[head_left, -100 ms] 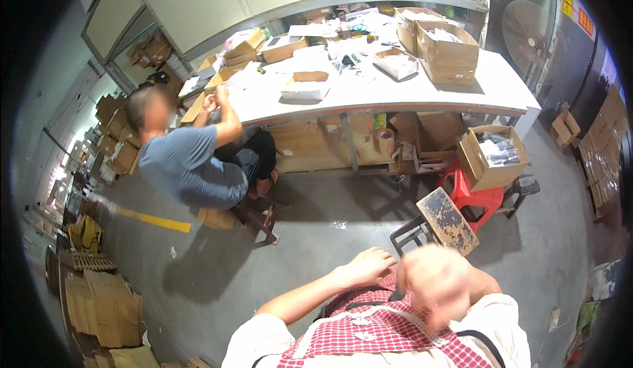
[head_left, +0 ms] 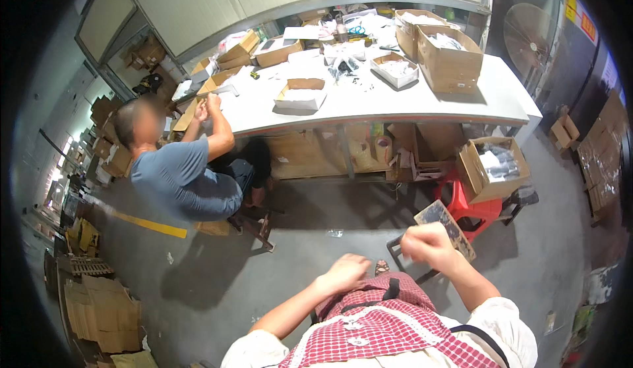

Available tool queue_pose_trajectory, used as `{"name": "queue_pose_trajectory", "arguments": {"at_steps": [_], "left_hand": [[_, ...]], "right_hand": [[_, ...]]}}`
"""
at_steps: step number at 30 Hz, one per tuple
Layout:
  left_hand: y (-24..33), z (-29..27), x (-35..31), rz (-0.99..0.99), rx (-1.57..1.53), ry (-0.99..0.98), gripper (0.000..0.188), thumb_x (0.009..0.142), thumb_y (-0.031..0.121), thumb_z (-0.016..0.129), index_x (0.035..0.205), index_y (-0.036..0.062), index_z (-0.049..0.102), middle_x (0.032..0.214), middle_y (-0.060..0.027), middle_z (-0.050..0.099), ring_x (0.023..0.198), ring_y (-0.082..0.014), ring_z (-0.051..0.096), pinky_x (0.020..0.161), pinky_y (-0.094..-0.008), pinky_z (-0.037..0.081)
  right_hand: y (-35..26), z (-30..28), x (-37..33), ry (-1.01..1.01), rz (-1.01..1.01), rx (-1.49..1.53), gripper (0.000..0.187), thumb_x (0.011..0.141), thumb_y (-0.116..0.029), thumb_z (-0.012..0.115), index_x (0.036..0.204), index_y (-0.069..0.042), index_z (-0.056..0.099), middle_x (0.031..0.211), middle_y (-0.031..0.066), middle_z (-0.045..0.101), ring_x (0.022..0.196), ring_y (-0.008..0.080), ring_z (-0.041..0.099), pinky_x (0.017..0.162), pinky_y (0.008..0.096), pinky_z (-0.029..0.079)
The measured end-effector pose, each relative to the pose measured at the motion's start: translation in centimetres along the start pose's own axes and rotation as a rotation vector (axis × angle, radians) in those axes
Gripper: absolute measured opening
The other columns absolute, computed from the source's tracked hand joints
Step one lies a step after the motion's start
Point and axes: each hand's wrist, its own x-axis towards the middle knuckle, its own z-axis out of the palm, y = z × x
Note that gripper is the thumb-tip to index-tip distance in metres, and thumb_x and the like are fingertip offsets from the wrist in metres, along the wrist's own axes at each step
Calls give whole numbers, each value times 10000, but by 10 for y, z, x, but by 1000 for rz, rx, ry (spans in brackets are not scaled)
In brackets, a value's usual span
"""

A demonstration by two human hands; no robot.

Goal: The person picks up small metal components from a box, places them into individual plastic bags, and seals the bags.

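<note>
My left hand (head_left: 348, 271) is in front of the red-and-white checked apron (head_left: 369, 335) at my waist, its fingers loosely curled and a little smeared. Nothing shows in it. My right hand (head_left: 427, 244) is raised farther forward, closed in a loose fist with nothing visible inside. Behind that hand, partly covered by it, stands a stool with a worn, paint-flaked top (head_left: 443, 220). Whether the hand touches the stool cannot be made out; it looks held above it.
A long white table (head_left: 257, 114) bears cardboard boxes (head_left: 450, 61) and an open white carton (head_left: 301, 94). At its left a seated co-worker (head_left: 188, 177) works with both hands. A box of dark items (head_left: 494, 170) rests on a red plastic stool (head_left: 471, 213). Flattened cardboard (head_left: 102, 312) lies lower left.
My right hand has swung forward and up, away from my chest toward the worn stool. My left hand has shifted slightly left. The view has moved a little.
</note>
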Motion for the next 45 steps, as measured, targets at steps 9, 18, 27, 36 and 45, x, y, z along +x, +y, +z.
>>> {"name": "queue_pose_trajectory", "arguments": {"at_steps": [9,18,27,36,45], "left_hand": [[-154,-59,21,-506,-304,177,408,886,262,630,1217,24,623,1292,-225,591,1216,-397,555,1031,-455,457],[-398,-232,200,-254,-153,847,137,856,129,639,950,49,700,1031,-145,672,978,-338,641,855,-442,515],[-536,-344,385,-438,35,450,346,752,258,738,1000,21,690,1106,-197,620,1101,-400,559,939,-476,440],[-572,-359,384,-510,-959,532,219,896,220,687,893,1,704,759,-38,679,660,-107,613,595,-281,482],[-483,-376,368,-439,-1392,728,279,923,151,662,1110,-52,704,993,-65,704,906,-113,630,822,-261,492]], "right_hand": [[139,-83,202,-225,26,-773,327,879,-238,662,1104,-1,634,1129,204,622,1059,368,616,900,430,504],[122,-85,436,-262,-219,-743,315,881,-206,661,1112,0,606,1132,202,592,1033,403,597,891,465,495],[101,-102,555,-134,-15,-626,245,905,-195,632,1053,-1,605,1046,195,607,965,397,608,848,456,500],[128,-180,607,-129,59,-523,218,926,-197,606,1062,-30,644,978,185,659,919,363,641,808,419,514],[112,-202,686,12,187,108,254,975,-240,634,1005,10,665,782,43,641,727,97,629,616,268,520]]}}
